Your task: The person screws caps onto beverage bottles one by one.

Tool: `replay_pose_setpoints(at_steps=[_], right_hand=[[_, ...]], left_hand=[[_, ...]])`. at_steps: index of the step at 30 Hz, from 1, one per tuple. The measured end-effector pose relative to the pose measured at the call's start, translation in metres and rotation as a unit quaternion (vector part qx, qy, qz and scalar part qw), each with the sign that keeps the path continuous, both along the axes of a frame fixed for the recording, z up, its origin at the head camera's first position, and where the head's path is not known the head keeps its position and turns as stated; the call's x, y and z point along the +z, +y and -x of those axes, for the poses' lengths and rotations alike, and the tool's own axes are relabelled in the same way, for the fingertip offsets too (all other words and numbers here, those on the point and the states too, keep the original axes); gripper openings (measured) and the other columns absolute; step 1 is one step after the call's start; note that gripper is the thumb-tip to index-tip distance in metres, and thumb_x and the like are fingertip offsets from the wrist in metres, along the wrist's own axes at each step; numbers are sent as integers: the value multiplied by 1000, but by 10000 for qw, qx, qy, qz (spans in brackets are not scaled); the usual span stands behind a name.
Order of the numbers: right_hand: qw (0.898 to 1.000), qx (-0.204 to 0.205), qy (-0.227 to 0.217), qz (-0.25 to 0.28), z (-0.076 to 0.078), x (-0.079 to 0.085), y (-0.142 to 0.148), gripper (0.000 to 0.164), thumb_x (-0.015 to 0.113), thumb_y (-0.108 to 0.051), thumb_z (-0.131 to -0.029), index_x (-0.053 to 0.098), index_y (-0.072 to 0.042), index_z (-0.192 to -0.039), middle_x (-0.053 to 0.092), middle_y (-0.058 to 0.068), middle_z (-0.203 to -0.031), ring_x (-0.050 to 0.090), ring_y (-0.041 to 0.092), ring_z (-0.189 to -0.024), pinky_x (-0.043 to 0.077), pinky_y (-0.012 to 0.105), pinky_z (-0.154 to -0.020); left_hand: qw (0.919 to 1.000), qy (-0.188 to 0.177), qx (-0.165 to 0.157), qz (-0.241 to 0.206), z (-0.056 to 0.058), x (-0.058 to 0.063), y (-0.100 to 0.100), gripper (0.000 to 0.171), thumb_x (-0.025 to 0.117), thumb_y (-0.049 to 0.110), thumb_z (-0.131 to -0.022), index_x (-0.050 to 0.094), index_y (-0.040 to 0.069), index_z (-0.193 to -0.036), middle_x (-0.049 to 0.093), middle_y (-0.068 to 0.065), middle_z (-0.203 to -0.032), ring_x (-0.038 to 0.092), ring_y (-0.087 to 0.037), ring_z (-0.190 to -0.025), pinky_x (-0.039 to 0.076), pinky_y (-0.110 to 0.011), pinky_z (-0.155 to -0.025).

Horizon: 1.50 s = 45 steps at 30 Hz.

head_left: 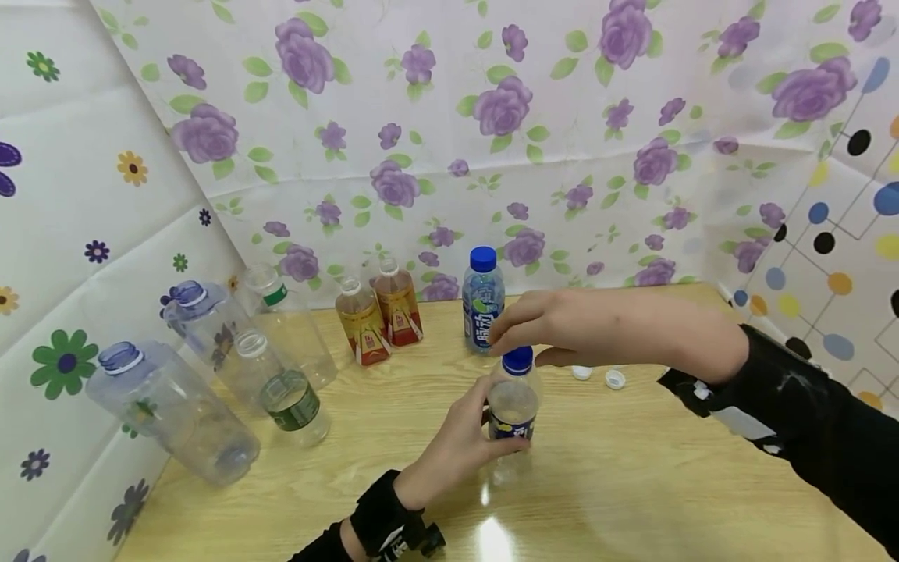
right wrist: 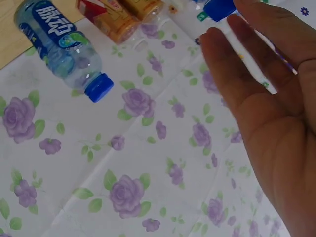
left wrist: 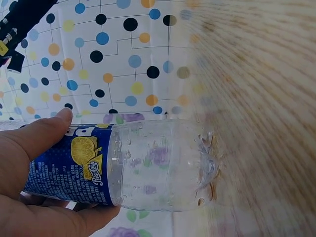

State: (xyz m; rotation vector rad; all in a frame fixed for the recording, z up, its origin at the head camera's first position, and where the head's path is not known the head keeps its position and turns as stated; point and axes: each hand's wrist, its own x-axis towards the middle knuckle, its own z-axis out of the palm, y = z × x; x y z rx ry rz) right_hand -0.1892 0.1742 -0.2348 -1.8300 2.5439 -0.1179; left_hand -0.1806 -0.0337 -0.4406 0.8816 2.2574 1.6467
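My left hand (head_left: 460, 429) grips a clear plastic bottle (head_left: 514, 400) round its dark blue label, holding it upright. In the left wrist view the label (left wrist: 89, 170) shows lemon slices, and the bottle's clear base (left wrist: 163, 165) reaches down to the tabletop. A blue cap (head_left: 518, 360) sits on the bottle's neck. Over that cap hovers my right hand (head_left: 562, 324), its fingers and thumb spread to either side. In the right wrist view those fingers (right wrist: 227, 69) look extended, with a gap between them and the cap (right wrist: 219, 9).
Behind stands a blue-capped bottle (head_left: 483, 304). Two white caps, one a loose cap (head_left: 615, 379), lie right. Two small uncapped bottles with red and yellow labels (head_left: 367, 328) stand at the back. Several large uncapped clear bottles (head_left: 175, 414) stand left on the wooden table (head_left: 632, 484). Patterned cloth (head_left: 449, 140) surrounds it.
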Motion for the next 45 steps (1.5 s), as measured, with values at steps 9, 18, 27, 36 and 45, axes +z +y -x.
replay_pose_setpoints(at_steps=[9,18,27,36,45], right_hand=[[9979,570,215,-203,13,2,-9,30,77,-3,-89,73,-5,-118,69,7,-119,66,21,-110,60,28,-87],[9968,-241,316,-691,3,7,-16,27,75,-13,-92,74,-5,-118,71,6,-113,68,17,-102,60,26,-82],[9966,-361,375,-636,1,3,-21,26,75,-18,-93,75,-6,-115,71,4,-106,69,14,-92,60,22,-75],[9887,-692,349,-1284,-3,9,-25,38,76,-19,-94,68,-6,-128,64,7,-125,62,21,-112,59,31,-90],[9955,351,213,-855,10,11,-15,28,77,-4,-89,74,-9,-116,67,2,-120,62,17,-113,59,25,-88]], left_hand=[[9999,-152,6,1,0,3,0,78,84,15,-85,39,15,-148,51,-7,-143,52,-26,-133,50,-36,-108],[9999,-66,-55,-143,0,3,2,77,85,11,-84,41,15,-146,52,-7,-140,53,-26,-130,49,-33,-108],[9998,-196,5,-4,-1,0,1,77,85,15,-84,41,17,-147,53,-5,-141,53,-25,-131,49,-34,-109],[10000,-7,-22,7,2,2,-4,80,85,13,-84,39,18,-149,52,-4,-142,52,-24,-131,50,-32,-108],[9998,142,-85,-85,2,-1,-1,80,85,11,-84,39,19,-148,51,-5,-143,52,-24,-131,50,-32,-107]])
